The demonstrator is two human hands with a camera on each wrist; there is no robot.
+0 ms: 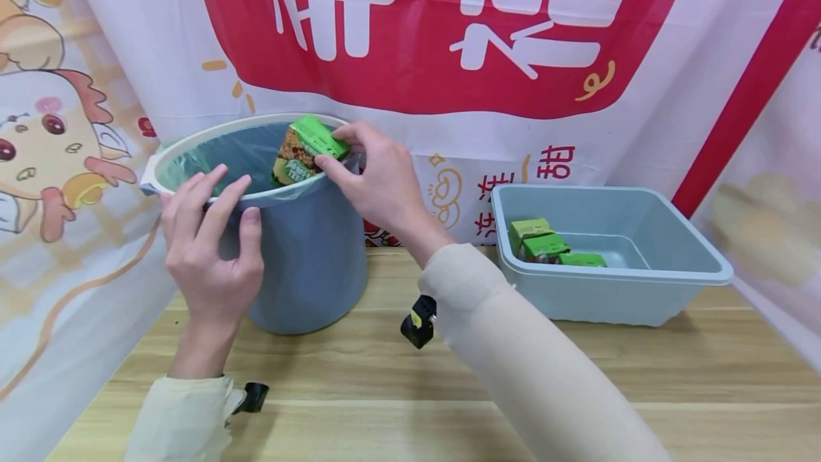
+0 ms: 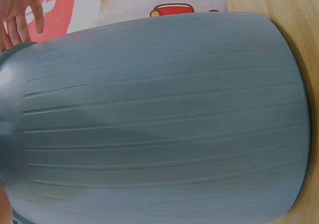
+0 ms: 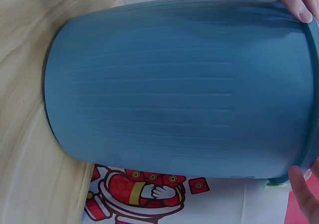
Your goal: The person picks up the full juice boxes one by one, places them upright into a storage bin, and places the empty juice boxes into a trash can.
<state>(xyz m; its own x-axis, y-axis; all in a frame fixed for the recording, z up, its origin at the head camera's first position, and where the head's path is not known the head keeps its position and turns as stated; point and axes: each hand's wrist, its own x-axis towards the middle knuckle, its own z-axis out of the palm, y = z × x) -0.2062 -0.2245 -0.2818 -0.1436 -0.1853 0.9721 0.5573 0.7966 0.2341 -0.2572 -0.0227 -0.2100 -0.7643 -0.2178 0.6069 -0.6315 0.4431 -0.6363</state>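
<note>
My right hand [image 1: 378,173] pinches a small green carton [image 1: 314,141] with printed sides between thumb and fingers. The carton is tilted at the right side of the bin's mouth, partly inside the rim. Beneath it stands a blue-grey trash bin [image 1: 308,269], lined with a clear plastic bag [image 1: 199,162]. My left hand [image 1: 214,248] rests at the bin's near left rim, its fingers nearly straight over the edge and the thumb outside. Both wrist views are mostly filled by the bin's ribbed wall; the carton cannot be made out there.
To the right on the wooden table [image 1: 359,405] stands a light blue plastic basin [image 1: 616,298]. Three green-topped cartons [image 1: 545,244] lie at its left end. A printed red and white cloth [image 1: 436,77] hangs close behind the bin and basin.
</note>
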